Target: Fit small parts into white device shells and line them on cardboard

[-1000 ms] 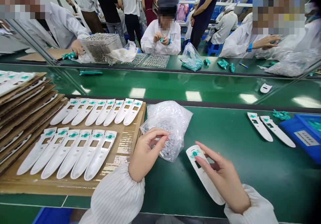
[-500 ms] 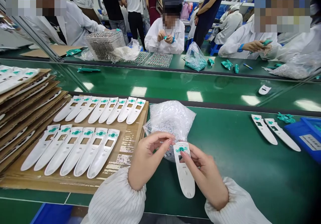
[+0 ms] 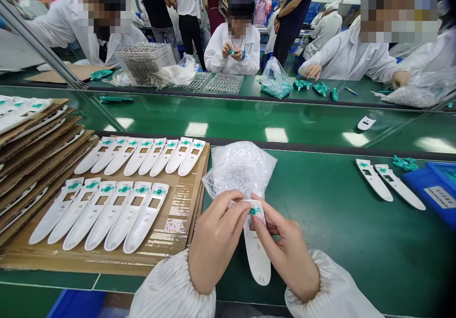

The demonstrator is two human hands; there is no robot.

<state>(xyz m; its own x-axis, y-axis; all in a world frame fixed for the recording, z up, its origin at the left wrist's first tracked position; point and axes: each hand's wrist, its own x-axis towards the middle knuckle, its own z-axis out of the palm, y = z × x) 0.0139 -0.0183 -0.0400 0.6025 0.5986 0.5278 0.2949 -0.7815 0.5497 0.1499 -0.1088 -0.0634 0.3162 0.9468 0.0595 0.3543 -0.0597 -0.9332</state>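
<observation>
Right hand (image 3: pixel 290 256) pinches white shell (image 3: pixel 258 258) near its top, between both hands. Left hand (image 3: pixel 216 242) has fingertips nearly closed at the shell's green insert (image 3: pixel 255 210); can't tell if gripping anything. Clear bag (image 3: pixel 244 161) just beyond both, cardboard sheet (image 3: pixel 178 232) left.

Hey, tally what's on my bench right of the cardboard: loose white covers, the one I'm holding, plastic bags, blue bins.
Loose white covers: 2
Held white cover: 1
Plastic bag: 1
Blue bin: 1
Total: 5
</observation>
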